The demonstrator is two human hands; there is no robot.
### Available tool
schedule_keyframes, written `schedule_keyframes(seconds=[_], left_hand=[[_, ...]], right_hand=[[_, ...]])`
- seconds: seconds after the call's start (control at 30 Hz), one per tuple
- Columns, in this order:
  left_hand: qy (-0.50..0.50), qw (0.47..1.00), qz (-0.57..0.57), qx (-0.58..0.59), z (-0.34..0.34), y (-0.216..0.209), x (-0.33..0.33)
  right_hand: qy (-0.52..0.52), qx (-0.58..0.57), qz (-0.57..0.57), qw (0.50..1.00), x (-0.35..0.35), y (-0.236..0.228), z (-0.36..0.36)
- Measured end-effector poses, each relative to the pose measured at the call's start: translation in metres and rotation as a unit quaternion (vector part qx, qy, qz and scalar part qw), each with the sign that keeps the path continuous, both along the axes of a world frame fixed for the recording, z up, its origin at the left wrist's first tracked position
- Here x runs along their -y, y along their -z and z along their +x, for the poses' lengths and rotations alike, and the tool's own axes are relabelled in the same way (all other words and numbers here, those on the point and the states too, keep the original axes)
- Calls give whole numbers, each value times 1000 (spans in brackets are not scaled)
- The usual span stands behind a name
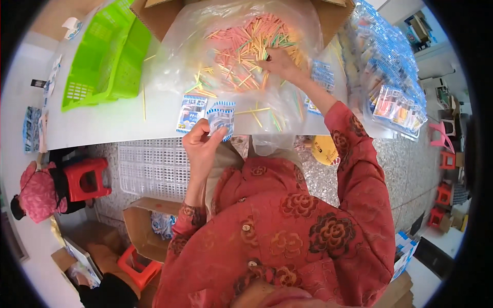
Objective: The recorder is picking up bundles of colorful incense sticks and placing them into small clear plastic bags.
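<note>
Coloured sticks (246,49) under right hand (277,62); left hand (201,143) pinches packet (221,117).

Sticks (251,43) pink, orange, yellow, green. Packet (221,117) blue-white striped edge. Basket (105,56) lime green. Desk (102,123) white. Sleeve (359,169) red with dark floral pattern. Stool (87,179) red.
</note>
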State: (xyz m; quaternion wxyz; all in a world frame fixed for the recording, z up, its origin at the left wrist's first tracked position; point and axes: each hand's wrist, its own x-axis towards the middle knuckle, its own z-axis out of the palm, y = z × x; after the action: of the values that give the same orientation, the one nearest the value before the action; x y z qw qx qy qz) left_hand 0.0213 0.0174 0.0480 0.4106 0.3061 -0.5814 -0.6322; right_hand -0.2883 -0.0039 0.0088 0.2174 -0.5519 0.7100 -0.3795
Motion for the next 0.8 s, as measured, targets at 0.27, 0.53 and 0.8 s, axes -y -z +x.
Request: schedule_keyframes(seconds=[0.27, 0.53, 0.8], left_hand=[[-4, 1000, -1, 6, -4, -4, -1], [10, 1000, -17, 21, -7, 2, 4], [21, 998, -59, 16, -18, -5, 9]], right_hand=[[9, -100, -45, 994, 1, -39, 2], [-71, -141, -9, 987, -2, -45, 23], [-49, -132, -35, 989, -19, -34, 28]])
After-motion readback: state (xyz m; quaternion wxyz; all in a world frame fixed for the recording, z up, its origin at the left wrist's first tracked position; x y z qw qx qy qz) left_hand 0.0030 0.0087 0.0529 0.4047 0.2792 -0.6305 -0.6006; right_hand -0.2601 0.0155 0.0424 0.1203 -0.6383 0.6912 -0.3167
